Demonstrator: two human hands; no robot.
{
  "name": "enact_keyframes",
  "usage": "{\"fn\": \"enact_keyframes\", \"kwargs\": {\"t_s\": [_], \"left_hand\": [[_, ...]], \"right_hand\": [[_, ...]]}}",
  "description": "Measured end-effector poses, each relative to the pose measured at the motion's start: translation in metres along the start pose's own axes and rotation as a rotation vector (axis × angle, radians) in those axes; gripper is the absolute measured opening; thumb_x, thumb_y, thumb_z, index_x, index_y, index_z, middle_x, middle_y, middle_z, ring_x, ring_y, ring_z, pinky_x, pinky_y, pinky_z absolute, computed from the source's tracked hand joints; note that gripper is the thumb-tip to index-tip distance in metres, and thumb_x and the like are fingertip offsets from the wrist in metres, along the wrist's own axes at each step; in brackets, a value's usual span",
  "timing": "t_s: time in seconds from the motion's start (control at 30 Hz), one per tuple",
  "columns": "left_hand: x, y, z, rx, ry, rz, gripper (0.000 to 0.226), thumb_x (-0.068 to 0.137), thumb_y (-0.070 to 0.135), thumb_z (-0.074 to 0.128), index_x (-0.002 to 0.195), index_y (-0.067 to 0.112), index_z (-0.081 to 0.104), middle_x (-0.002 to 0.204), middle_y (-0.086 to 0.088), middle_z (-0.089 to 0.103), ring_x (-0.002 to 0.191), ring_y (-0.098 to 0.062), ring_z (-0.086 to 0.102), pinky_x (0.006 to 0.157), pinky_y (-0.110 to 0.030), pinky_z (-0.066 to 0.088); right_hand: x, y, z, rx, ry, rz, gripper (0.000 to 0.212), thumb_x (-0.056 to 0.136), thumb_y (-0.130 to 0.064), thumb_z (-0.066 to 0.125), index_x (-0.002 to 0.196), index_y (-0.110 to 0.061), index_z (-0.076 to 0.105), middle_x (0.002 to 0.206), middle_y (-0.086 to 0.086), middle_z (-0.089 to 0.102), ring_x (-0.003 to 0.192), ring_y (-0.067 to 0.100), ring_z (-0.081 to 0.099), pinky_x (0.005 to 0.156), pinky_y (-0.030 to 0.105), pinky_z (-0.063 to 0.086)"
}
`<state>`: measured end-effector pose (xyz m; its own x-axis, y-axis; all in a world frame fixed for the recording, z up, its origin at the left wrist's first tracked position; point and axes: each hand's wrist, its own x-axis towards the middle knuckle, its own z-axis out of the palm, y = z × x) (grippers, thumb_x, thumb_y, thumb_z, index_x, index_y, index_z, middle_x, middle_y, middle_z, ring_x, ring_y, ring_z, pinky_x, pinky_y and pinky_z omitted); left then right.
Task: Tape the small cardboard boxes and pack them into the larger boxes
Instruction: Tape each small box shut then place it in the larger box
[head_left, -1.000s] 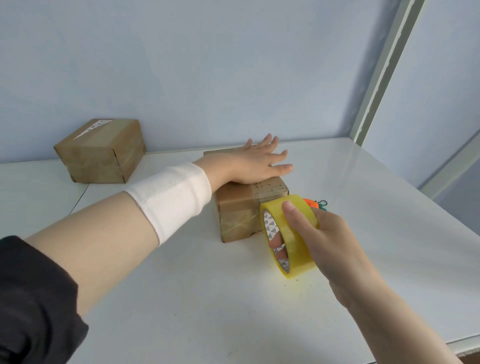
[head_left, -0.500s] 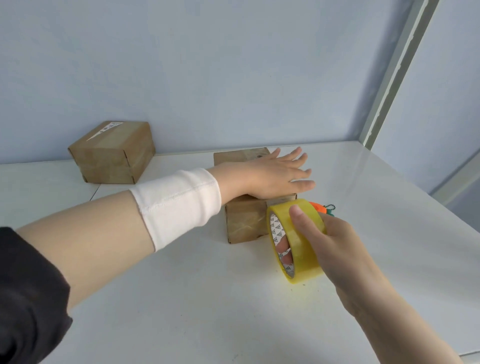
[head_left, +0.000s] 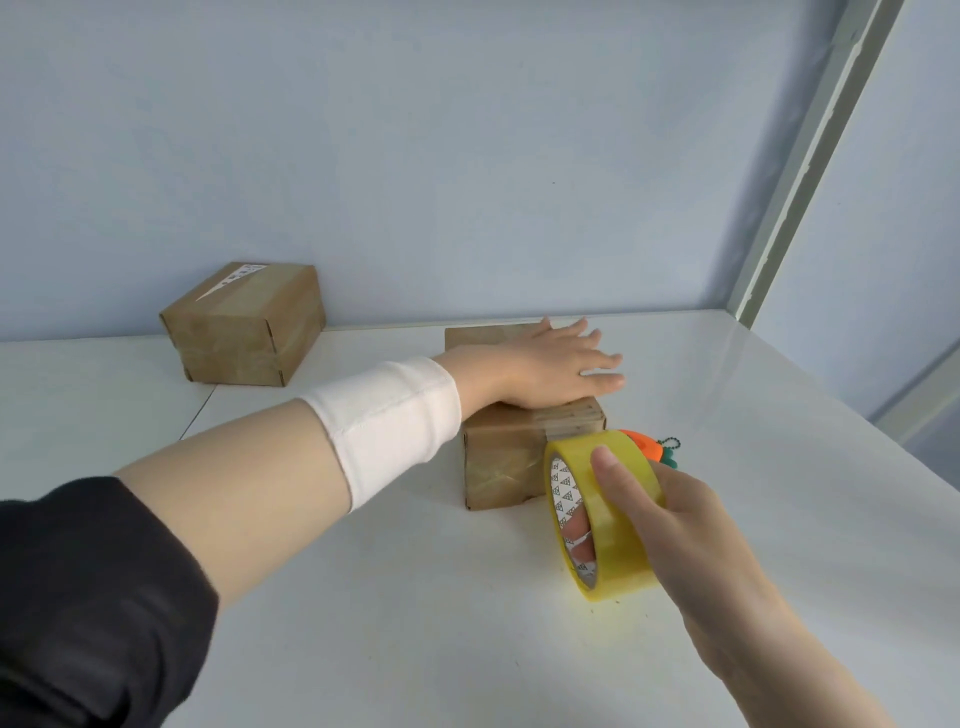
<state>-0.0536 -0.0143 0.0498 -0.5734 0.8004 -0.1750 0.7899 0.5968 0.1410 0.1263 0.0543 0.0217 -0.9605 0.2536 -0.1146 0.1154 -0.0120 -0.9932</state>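
A small cardboard box (head_left: 501, 462) stands in the middle of the white table (head_left: 415, 623). My left hand (head_left: 550, 366) lies flat on its top with straight fingers, pressing down. My right hand (head_left: 675, 525) grips a yellow roll of tape (head_left: 613, 499), thumb on the outer band and fingers through the core. The roll stands on edge at the box's near right corner. A second small cardboard box (head_left: 244, 325) with a white label sits at the back left by the wall.
An orange and green keychain charm (head_left: 657, 448) lies just behind the tape roll. The blue wall closes the table's far side, and a pale frame post (head_left: 800, 156) rises at the back right corner. The table's right edge slopes away at the right.
The view has shifted so both boxes sit further right in frame. My left hand stays flat on the box, and my right hand keeps the tape roll beside it.
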Motion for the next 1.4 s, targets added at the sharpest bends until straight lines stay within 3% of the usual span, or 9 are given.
{"fn": "enact_keyframes", "kwargs": {"t_s": [0.17,0.3,0.47,0.67,0.9,1.03,1.1,1.3,1.4], "left_hand": [[0.021,-0.031,-0.019,-0.026,0.142,-0.147,0.055,0.100,0.047,0.020,0.149,0.021,0.020,0.158,-0.006,0.006,0.146,-0.019,-0.004,0.116,-0.044,-0.002],[0.024,-0.051,-0.005,-0.192,0.079,-0.196,0.055,0.097,0.053,0.025,0.144,0.026,0.033,0.153,0.007,0.029,0.141,-0.015,0.025,0.116,-0.033,0.016],[0.031,-0.056,-0.010,-0.268,0.090,-0.266,0.054,0.098,0.052,0.024,0.136,0.020,0.044,0.142,0.000,0.045,0.131,-0.021,0.039,0.102,-0.029,0.027],[-0.006,-0.032,-0.003,-0.298,0.367,-0.079,0.056,0.097,0.044,0.038,0.147,0.023,0.025,0.154,0.002,0.026,0.142,-0.015,0.019,0.114,-0.028,0.016],[-0.094,-0.023,0.025,-0.055,0.324,0.094,0.054,0.092,0.050,0.035,0.143,0.032,0.032,0.154,0.014,0.020,0.141,0.002,0.007,0.114,-0.018,0.006],[-0.104,-0.011,0.004,-0.297,0.565,0.036,0.030,0.098,0.025,0.039,0.123,0.033,0.054,0.118,0.017,0.059,0.112,-0.006,0.052,0.091,-0.028,0.041],[-0.104,-0.006,-0.008,-0.331,0.663,-0.058,0.026,0.099,0.026,0.037,0.109,0.038,0.058,0.098,0.023,0.058,0.098,-0.008,0.056,0.077,-0.029,0.040],[-0.077,-0.013,-0.030,-0.251,0.658,-0.375,0.031,0.100,0.025,0.030,0.106,0.028,0.060,0.108,0.004,0.064,0.101,-0.020,0.055,0.075,-0.032,0.040],[-0.060,-0.030,-0.036,-0.389,0.593,-0.441,0.032,0.098,0.032,0.036,0.074,0.021,0.054,0.080,0.003,0.058,0.087,-0.023,0.054,0.068,-0.030,0.037]], "right_hand": [[-0.002,0.000,0.000,0.002,-0.008,0.000,0.024,0.091,-0.038,0.051,0.090,-0.020,0.067,0.062,0.001,0.071,0.049,0.007,0.064,0.042,0.011,0.043],[-0.001,-0.002,-0.001,-0.003,-0.015,0.016,0.026,0.090,-0.037,0.051,0.090,-0.016,0.066,0.060,0.001,0.070,0.047,0.007,0.062,0.042,0.012,0.043],[0.001,-0.001,-0.001,-0.006,-0.032,0.021,0.031,0.090,-0.039,0.051,0.089,-0.012,0.065,0.061,0.004,0.070,0.048,0.011,0.062,0.044,0.015,0.044],[0.001,0.000,-0.003,0.042,-0.043,0.017,0.029,0.086,-0.040,0.053,0.089,-0.015,0.067,0.061,0.002,0.071,0.049,0.009,0.063,0.043,0.012,0.044],[0.004,-0.019,-0.010,0.113,-0.127,-0.078,0.044,0.068,-0.042,0.059,0.084,-0.002,0.069,0.071,0.009,0.073,0.056,0.015,0.067,0.045,0.018,0.048],[0.015,-0.070,-0.009,0.153,-0.214,-0.219,0.027,0.064,-0.041,0.061,0.064,-0.019,0.077,0.068,0.004,0.074,0.056,0.013,0.068,0.047,0.023,0.053],[0.028,-0.098,-0.009,0.200,-0.281,-0.245,0.030,0.068,-0.038,0.062,0.064,-0.013,0.077,0.069,0.003,0.074,0.057,0.015,0.069,0.052,0.026,0.056],[0.071,-0.132,-0.001,0.105,-0.291,-0.274,0.029,0.093,-0.031,0.055,0.096,-0.004,0.064,0.078,0.000,0.075,0.066,0.016,0.071,0.060,0.027,0.057],[0.089,-0.119,0.004,-0.029,-0.242,-0.377,0.023,0.093,-0.032,0.054,0.096,-0.011,0.065,0.080,-0.003,0.075,0.073,0.012,0.072,0.060,0.022,0.056]]}}
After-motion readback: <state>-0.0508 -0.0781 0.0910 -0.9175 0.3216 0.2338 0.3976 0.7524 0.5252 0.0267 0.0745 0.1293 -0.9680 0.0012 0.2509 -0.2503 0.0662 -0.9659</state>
